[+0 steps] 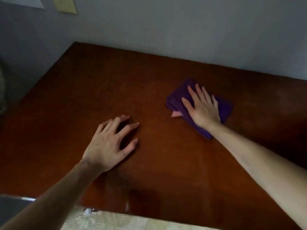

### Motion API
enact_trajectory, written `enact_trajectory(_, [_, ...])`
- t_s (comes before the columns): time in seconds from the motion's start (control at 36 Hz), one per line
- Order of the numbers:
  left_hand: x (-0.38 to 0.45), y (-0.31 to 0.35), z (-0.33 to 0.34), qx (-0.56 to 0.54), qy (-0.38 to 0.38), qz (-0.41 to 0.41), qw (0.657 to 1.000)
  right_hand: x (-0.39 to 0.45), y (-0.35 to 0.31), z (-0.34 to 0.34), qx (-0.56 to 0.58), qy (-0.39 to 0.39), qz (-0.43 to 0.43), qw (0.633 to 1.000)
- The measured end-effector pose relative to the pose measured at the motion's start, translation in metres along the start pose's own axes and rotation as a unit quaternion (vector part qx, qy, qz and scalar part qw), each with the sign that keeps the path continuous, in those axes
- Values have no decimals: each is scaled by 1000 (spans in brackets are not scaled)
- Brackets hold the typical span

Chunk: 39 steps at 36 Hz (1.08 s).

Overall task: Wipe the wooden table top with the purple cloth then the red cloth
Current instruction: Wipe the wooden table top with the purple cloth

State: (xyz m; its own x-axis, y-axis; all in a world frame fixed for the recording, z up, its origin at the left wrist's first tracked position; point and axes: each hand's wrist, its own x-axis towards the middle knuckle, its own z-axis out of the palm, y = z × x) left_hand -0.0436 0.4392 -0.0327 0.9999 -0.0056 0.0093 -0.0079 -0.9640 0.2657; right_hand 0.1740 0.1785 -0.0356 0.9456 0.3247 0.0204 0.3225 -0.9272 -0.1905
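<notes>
A folded purple cloth [226,108] lies on the wooden table top [99,90], right of centre. My right hand [201,107] presses flat on it, fingers spread and pointing toward the far wall. A small pink tag [176,114] sticks out from the cloth's left edge. My left hand [111,143] rests on the bare wood near the middle, fingers bent and apart, holding nothing. No red cloth shows in this view.
A grey wall [182,30] runs along the table's far edge and left side. A pale patterned surface [116,221] lies below the near edge. A yellowish sheet [64,4] hangs on the wall at upper left.
</notes>
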Motion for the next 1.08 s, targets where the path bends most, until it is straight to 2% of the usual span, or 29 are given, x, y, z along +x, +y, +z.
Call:
enact_trajectory(0.11, [-1,5,0,29,10,4,1000,-93,-3,5,-14,32,-3,999])
enact_trajectory(0.28, [-6,12,0,99,17,8,995,-220,-1,6,-16,38,-64,997])
enact_trajectory(0.42, [-12,51,8,17,76,1,997,-263,18,-8,-22,-7,-149,989])
enact_trajectory(0.56, [-3,97,25,-25,85,73,993,-251,27,-17,-11,-37,-172,984])
enact_trajectory(0.69, [15,123,28,-84,92,49,991,-223,46,-24,7,-65,-227,972])
enact_trajectory(0.81, [20,124,39,-108,70,26,991,-174,69,-30,-6,-89,-282,955])
enact_trajectory(0.92, [20,125,43,-97,69,43,992,-115,92,-31,-15,-83,-308,947])
enact_trajectory(1.08, [27,125,48,-55,23,75,995,-29,115,-33,-22,-79,-305,949])
